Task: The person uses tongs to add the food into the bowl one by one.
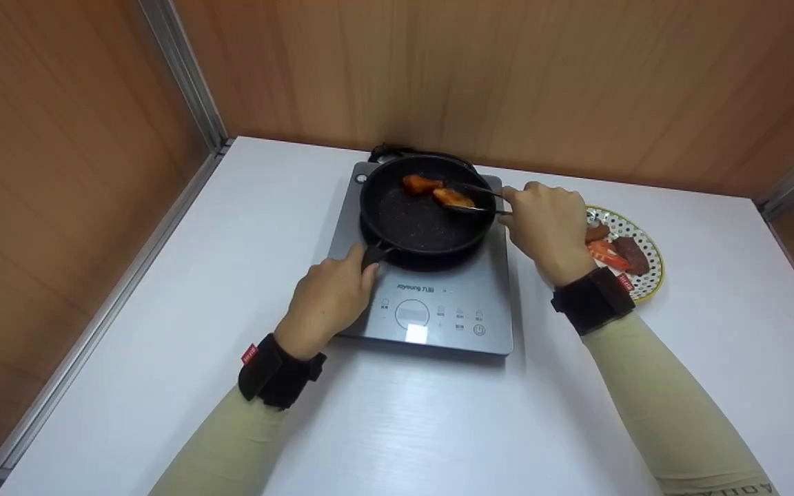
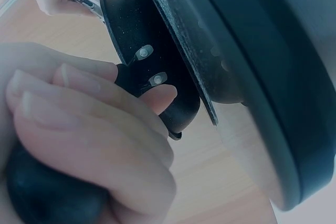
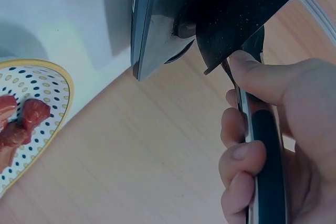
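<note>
My left hand (image 1: pixel 328 293) grips the black handle (image 1: pixel 373 255) of a dark frying pan (image 1: pixel 424 234), its fingers curled round it in the left wrist view. The pan is over the induction cooker (image 1: pixel 438 303); I cannot tell whether it touches the top. In the pan, toward the back, lie a browned drumstick (image 1: pixel 419 184) and another browned piece of meat (image 1: pixel 453 199). My right hand (image 1: pixel 545 224) holds metal tongs with dark grips (image 3: pixel 266 156) at the pan's right rim. The tong tips are beside the second piece; whether they pinch it is unclear.
To the right, partly behind my right hand and wrist, stands a dotted, yellow-rimmed plate (image 1: pixel 657 265) with several pieces of food. A black part (image 1: pixel 382 153) shows behind the pan. Wooden panels (image 1: pixel 438 76) border the white table (image 1: pixel 231 227).
</note>
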A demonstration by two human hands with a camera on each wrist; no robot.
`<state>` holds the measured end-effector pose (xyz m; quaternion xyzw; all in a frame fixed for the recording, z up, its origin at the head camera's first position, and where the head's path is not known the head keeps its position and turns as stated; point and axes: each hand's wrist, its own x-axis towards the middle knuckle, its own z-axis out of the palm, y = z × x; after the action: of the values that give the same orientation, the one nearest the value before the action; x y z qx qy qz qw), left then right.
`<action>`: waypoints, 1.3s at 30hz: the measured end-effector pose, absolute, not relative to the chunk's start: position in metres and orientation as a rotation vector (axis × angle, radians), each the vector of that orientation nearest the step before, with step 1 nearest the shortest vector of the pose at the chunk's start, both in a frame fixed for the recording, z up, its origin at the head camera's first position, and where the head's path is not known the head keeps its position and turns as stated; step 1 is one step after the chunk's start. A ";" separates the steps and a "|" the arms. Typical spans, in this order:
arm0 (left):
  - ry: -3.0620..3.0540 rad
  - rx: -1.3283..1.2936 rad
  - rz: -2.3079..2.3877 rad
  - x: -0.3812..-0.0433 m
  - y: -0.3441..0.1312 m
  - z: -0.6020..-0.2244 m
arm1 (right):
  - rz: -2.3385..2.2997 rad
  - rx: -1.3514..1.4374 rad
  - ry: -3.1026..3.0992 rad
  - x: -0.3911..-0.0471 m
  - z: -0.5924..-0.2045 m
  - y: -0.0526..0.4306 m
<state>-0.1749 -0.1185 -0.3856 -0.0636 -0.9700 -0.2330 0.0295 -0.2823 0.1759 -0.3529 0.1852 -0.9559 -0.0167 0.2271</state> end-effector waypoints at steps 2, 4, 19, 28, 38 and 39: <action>-2.987 -0.205 -0.714 -0.174 -0.118 -0.385 | -0.048 0.497 -2.625 -0.282 -0.353 0.176; -2.985 -0.205 -0.711 -0.174 -0.118 -0.385 | -0.047 0.489 -2.629 -0.283 -0.353 0.176; -2.988 -0.202 -0.735 -0.173 -0.117 -0.386 | 0.051 0.480 -2.638 -0.266 -0.350 0.191; -2.993 -0.196 -0.731 -0.174 -0.120 -0.386 | 0.176 0.399 -2.594 -0.236 -0.334 0.227; -2.999 -0.184 -0.710 -0.175 -0.124 -0.386 | 0.327 0.223 -2.701 -0.219 -0.333 0.274; -3.000 -0.182 -0.710 -0.175 -0.123 -0.386 | 0.343 0.208 -2.708 -0.218 -0.334 0.278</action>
<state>-0.1752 -0.1235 -0.3864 -0.0591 -0.9711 -0.2299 0.0264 -0.2177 0.2784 -0.3336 0.0746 -0.9691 0.1226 0.2004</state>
